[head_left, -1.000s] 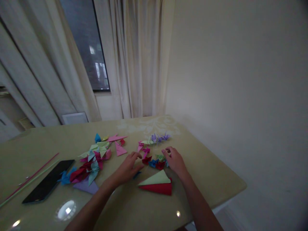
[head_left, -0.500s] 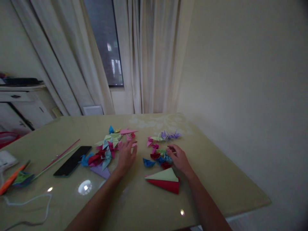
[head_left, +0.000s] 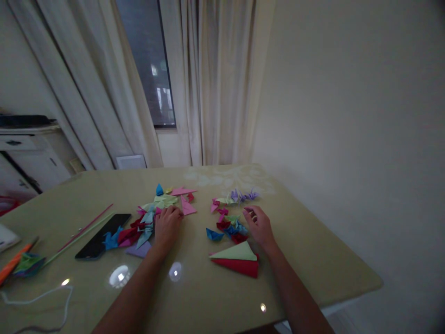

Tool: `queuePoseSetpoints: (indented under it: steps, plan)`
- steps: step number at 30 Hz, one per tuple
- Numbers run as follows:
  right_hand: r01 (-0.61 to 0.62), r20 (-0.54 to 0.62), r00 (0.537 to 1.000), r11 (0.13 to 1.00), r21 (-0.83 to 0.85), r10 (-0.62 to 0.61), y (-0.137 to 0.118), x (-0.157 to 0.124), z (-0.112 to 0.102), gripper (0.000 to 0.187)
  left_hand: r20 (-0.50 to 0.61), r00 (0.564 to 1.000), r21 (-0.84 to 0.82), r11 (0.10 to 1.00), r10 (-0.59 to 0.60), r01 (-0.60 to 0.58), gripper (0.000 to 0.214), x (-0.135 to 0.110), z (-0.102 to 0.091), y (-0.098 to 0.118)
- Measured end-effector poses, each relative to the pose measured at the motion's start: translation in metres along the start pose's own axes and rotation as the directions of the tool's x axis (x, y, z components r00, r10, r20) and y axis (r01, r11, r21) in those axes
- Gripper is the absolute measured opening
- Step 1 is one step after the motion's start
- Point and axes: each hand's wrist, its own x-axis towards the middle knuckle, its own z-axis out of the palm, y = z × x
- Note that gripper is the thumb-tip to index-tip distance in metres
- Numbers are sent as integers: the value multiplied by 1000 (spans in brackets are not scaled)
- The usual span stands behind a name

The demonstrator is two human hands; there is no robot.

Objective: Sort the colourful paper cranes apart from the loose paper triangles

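My left hand (head_left: 167, 226) lies on the table with its fingers curled at the right edge of a heap of coloured folded paper pieces (head_left: 148, 219); what the fingers hold, if anything, is hidden. My right hand (head_left: 259, 226) rests beside a second, smaller cluster of folded pieces (head_left: 229, 222), fingers loosely bent and apart, touching its right side. A green paper triangle on a red one (head_left: 236, 260) lies just in front of that cluster. A blue folded piece (head_left: 213, 234) sits alone between the hands.
The glossy beige table (head_left: 313, 260) ends at the right and near edges. A black phone (head_left: 103, 228), thin pink and green sticks (head_left: 85, 227), an orange tool (head_left: 14, 262) and a white cord (head_left: 41, 297) lie at the left. Curtains, a window and a cabinet stand behind.
My left hand moved left from the small cluster to the big heap, then drew back a little and curled its fingers. My right hand stayed by the small cluster. The view turned left.
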Motion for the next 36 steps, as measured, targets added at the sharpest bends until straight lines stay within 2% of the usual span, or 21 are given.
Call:
queuePoseSetpoints:
  steps: [4, 7, 10, 15, 19, 21, 22, 24, 26, 28, 31, 36]
  plan:
    - [26, 3, 1000, 1000, 8, -26, -6, -2, 0, 34, -27, 999, -91, 995, 25, -27, 23, -1, 9, -1]
    - [38, 18, 999, 999, 15, -38, -10, -4, 2, 32, -64, 997, -205, 978, -50, 36, 33, 0, 16, -2]
    - [58, 29, 998, 998, 15, -58, -13, -6, 3, 31, -20, 997, -263, 962, -80, 72, 27, 1, 18, -2]
    - [82, 34, 996, 997, -2, -82, -16, -8, 5, 28, 2, 1000, -326, 945, 5, -4, 15, 3, 10, 4]
    - [142, 25, 990, 989, -28, -141, -21, -9, 5, 26, -50, 997, -393, 917, 54, -69, 16, -2, 0, 26]
    - [195, 35, 980, 981, -21, -194, -27, -11, 7, 25, -109, 993, -524, 846, 51, -101, 17, -9, -3, 45]
    - [226, 56, 973, 974, -7, -225, -32, -13, 9, 24, -134, 990, -611, 783, 45, -118, 18, -14, -4, 55]
    - [280, 132, 950, 959, 45, -284, -40, -17, 15, 25, -152, 988, -760, 634, 41, -143, 17, -24, -6, 76]
    - [294, 222, 924, 949, 112, -312, -47, -21, 22, 30, -138, 989, -828, 542, 55, -146, 15, -35, -8, 92]
    - [273, 296, 903, 948, 163, -311, -52, -24, 28, 33, -124, 990, -852, 505, 64, -140, 13, -42, -10, 102]
    - [220, 364, 888, 955, 199, -280, -54, -27, 31, 27, -128, 989, -862, 485, 79, -150, 14, -48, -11, 106]
    - [117, 380, 901, 960, 253, -210, -56, -27, 28, 24, -142, 982, -849, 495, 124, -186, 18, -51, -9, 106]
